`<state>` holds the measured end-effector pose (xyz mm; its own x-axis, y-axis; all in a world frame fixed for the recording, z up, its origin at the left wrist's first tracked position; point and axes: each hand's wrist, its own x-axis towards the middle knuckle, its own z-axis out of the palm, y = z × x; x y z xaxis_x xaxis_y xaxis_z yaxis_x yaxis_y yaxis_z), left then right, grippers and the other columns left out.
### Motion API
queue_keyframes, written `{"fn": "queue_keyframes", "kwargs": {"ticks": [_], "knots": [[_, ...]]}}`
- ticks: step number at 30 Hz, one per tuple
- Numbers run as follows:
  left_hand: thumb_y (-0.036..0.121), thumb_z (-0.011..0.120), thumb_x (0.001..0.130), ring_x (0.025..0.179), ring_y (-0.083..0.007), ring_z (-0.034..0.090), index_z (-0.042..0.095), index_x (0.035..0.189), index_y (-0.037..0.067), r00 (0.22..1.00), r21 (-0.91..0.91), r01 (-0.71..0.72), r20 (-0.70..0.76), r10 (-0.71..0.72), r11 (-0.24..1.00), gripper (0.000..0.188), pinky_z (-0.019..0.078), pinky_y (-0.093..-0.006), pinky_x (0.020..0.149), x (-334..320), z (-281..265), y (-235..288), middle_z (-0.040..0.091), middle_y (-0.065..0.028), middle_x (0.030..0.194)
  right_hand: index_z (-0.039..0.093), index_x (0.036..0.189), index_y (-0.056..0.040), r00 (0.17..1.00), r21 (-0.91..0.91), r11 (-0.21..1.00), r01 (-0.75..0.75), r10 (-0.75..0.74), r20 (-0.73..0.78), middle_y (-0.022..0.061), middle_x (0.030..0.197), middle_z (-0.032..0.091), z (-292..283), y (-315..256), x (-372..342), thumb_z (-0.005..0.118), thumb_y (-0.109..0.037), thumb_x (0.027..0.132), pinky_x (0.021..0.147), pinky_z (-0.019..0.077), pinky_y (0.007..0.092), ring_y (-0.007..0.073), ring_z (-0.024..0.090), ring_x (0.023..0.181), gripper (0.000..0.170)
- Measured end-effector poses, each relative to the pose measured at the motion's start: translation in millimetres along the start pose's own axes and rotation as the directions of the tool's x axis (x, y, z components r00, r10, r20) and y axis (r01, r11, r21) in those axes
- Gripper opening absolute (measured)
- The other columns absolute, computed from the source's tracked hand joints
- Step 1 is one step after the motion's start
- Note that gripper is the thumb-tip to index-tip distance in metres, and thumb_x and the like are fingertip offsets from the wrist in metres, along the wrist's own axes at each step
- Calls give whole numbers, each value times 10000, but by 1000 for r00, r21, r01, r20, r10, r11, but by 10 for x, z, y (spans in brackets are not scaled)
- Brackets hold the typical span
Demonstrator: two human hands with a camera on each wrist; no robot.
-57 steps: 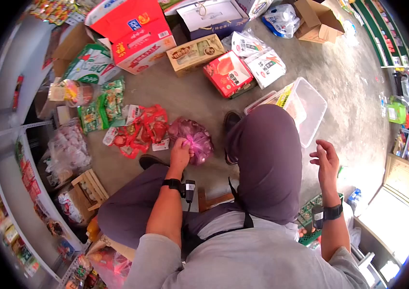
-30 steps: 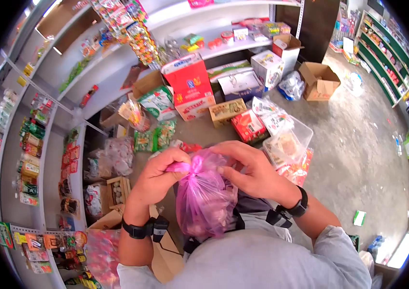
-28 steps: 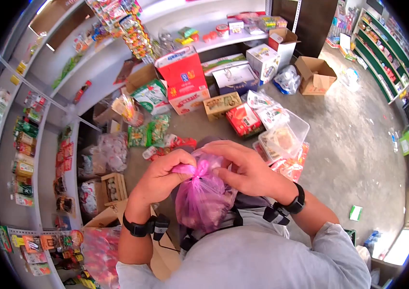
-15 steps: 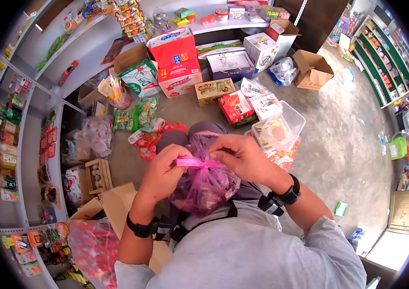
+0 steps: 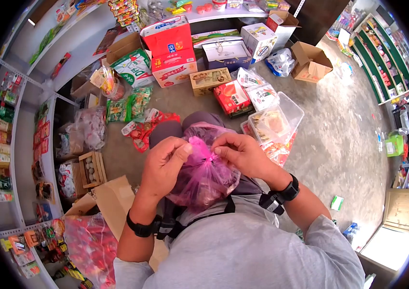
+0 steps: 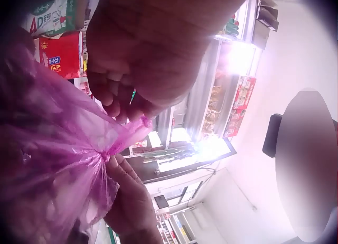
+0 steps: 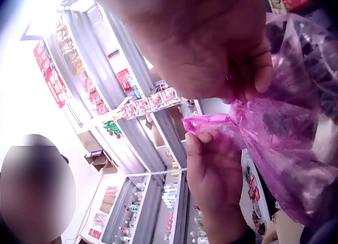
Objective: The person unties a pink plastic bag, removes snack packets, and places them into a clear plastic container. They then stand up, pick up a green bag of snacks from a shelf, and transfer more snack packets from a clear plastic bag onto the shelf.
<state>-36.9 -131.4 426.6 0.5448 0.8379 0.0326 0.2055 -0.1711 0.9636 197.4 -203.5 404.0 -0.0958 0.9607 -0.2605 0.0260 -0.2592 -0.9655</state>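
The right hand (image 5: 245, 155) pinches a bulging pink plastic bag (image 5: 203, 188) at its knot (image 5: 210, 157), tail (image 5: 195, 144) toward the left hand (image 5: 163, 166), whose grip is unclear.

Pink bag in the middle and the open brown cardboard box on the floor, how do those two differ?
The pink bag is thin, crinkled, see-through plastic; the brown box is opaque, straight-edged cardboard.
The pink bag is gathered tight at its neck, while the brown box has its flaps open.
The pink bag is held in the person's hands; the brown box sits on the floor, untouched.
Both are containers.
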Motion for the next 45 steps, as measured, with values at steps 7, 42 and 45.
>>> {"fn": "queue_keyframes", "kwargs": {"ticks": [7, 42, 45], "knots": [[103, 739, 927, 714, -35, 539, 662, 975, 26, 996, 31, 74, 42, -75, 997, 119, 431, -206, 629, -162, 170, -2, 589, 24, 881, 673, 1100, -26, 999, 234, 972, 32, -22, -45, -6, 909, 657, -110, 156, -52, 609, -60, 1007, 688, 507, 226, 46, 597, 771, 118], [29, 762, 848, 810, -207, 628, 719, 962, 3, 976, 166, -175, 162, 148, 971, 125, 492, -303, 718, -338, 183, 28, 657, -79, 897, 686, 962, -4, 930, -76, 927, 368, -365, 45, 72, 932, 665, -349, -107, -259, 674, -121, 962, 693, 492, 302, 141, 609, 833, 118], [28, 762, 847, 802, -228, 649, 712, 967, 0, 966, 115, -190, 198, 165, 975, 133, 516, -310, 724, -369, 117, 21, 676, -89, 929, 689, 1111, -39, 870, -452, 787, 420, -491, -47, 128, 1200, 660, -300, -42, -239, 757, -187, 867, 832, 536, 366, 243, 654, 981, 294]]}}
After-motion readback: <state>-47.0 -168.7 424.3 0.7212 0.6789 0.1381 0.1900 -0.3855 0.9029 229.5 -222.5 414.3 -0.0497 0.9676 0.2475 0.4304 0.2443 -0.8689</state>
